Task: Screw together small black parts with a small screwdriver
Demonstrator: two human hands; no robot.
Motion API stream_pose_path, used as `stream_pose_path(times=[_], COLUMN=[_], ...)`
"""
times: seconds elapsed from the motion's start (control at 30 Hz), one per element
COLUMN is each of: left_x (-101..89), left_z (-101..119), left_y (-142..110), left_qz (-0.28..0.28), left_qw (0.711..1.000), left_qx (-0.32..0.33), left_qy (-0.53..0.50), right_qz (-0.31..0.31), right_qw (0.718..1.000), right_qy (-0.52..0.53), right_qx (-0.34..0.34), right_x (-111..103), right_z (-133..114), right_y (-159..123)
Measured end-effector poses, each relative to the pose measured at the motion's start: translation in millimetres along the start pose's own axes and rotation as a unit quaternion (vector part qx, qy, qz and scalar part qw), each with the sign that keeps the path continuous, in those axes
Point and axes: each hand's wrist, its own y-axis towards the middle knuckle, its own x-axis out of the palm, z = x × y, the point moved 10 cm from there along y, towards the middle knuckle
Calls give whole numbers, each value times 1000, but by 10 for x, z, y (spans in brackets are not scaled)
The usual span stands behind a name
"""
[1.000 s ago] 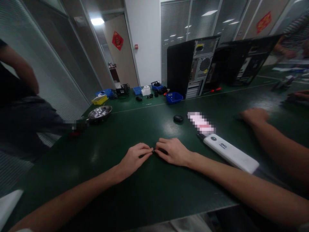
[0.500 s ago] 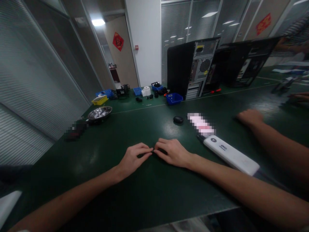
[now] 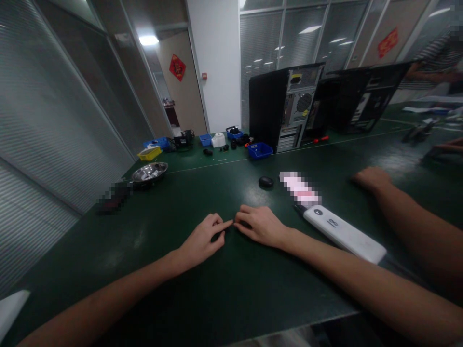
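Note:
My left hand rests over the green table, its index finger stretched toward my right fingertips and its thumb held apart below. Nothing shows between that thumb and finger. Close by on the right, my right hand has thumb and index finger pinched together at the tips, where the left index fingertip meets or nearly meets them. Whatever the pinch holds is too small or hidden to make out. Beyond my right hand lies a black computer mouse.
A white device marked 18 lies right of my right wrist, near a co-worker's arm. Computer towers, a blue bin and small parts stand at the back. A metal bowl sits at the left edge.
My left thumb has parted from the index finger, which now points straighter at the right fingertips. The small dark thing seen between both hands no longer shows. The view has tilted slightly.

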Motion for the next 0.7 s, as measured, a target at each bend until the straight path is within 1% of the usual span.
stream_pose_path(times=[0.1,0.23,0.4,0.6,0.67,0.7], left_x=[-4,-58,-84,-27,-49,-79], left_z=[-5,-20,42,97,21,-76], left_y=[-11,-36,-15,23,31,38], left_qz=[-5,16,26,8,13,17], left_qw=[1000,999,999,999,999,999], left_qx=[-10,-23,7,43,53,48], left_qy=[-4,-37,-37,-14,-1,5], right_qz=[-16,-26,-23,-27,-28,-26], right_qw=[1000,999,999,999,999,999], right_qy=[-22,-40,-39,-19,-11,-8], right_qx=[4,8,19,30,30,31], right_x=[-13,-57,-73,-51,-42,-39], right_z=[3,39,101,114,112,115], right_y=[-6,-18,-10,-4,-4,-4])
